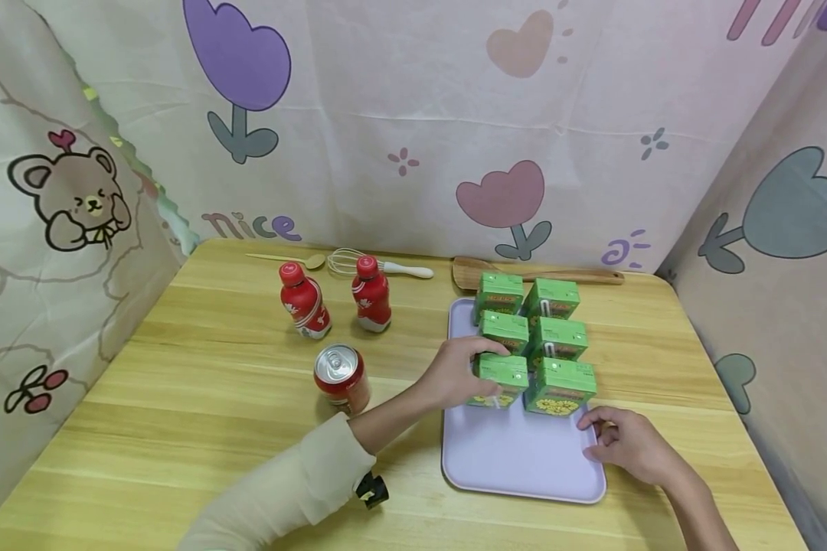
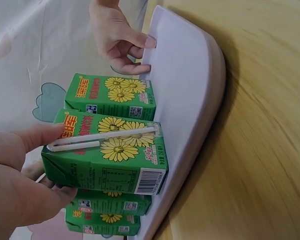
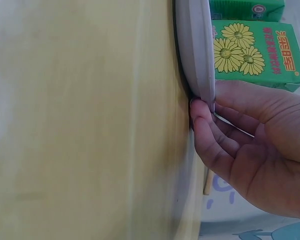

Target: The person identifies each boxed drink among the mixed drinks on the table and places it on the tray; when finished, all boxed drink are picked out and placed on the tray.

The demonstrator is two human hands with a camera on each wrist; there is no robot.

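Several green drink cartons (image 1: pixel 561 383) with yellow flowers stand in two columns on a lilac tray (image 1: pixel 524 459). My left hand (image 1: pixel 455 373) holds the front left carton (image 1: pixel 506 369) between thumb and fingers. In the left wrist view, that carton (image 2: pixel 90 165) shows a white straw on its face, the thumb at its upper edge and the fingers behind. At the tray's right side, my right hand (image 1: pixel 630 444) pinches the rim. The right wrist view has the thumb above the tray edge (image 3: pixel 197 55) and curled fingers beneath it.
Left of the tray stand two red bottles (image 1: pixel 305 302) (image 1: pixel 371 295) and a red can (image 1: pixel 341 379). Along the back lie a wooden spoon (image 1: pixel 313 262), a whisk (image 1: pixel 403 269) and a wooden spatula (image 1: pixel 469 274). Printed cloth (image 1: pixel 386 92) hangs behind the table.
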